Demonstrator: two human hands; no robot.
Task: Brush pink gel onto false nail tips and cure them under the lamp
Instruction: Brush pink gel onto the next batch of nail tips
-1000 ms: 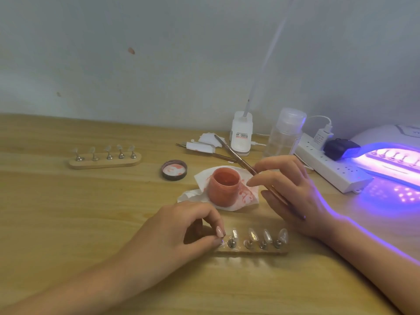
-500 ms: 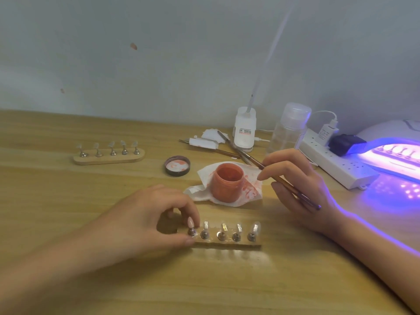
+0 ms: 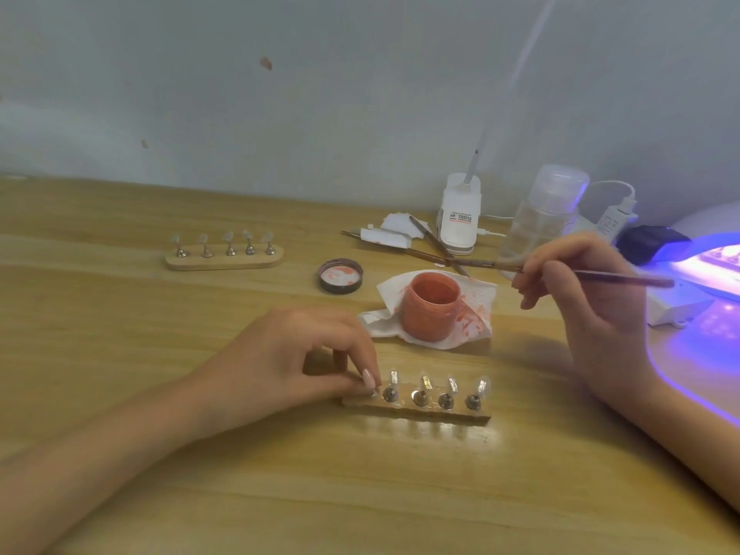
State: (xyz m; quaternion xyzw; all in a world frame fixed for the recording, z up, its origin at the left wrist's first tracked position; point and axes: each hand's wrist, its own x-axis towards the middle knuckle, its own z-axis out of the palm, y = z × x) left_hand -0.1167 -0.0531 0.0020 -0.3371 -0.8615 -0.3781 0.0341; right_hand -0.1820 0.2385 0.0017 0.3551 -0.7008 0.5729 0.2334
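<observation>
Fingers of your left hand (image 3: 288,362) pinch the wooden strip stand (image 3: 420,412) of clear nail tips on the surface; your right hand (image 3: 592,314) grips the thin brush (image 3: 624,279). Coating appears unstarted: next, dip into the open pink gel jar (image 3: 430,314).

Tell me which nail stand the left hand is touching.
The near stand by the pink jar; the left hand pinches its left end. The far stand sits untouched.
</observation>
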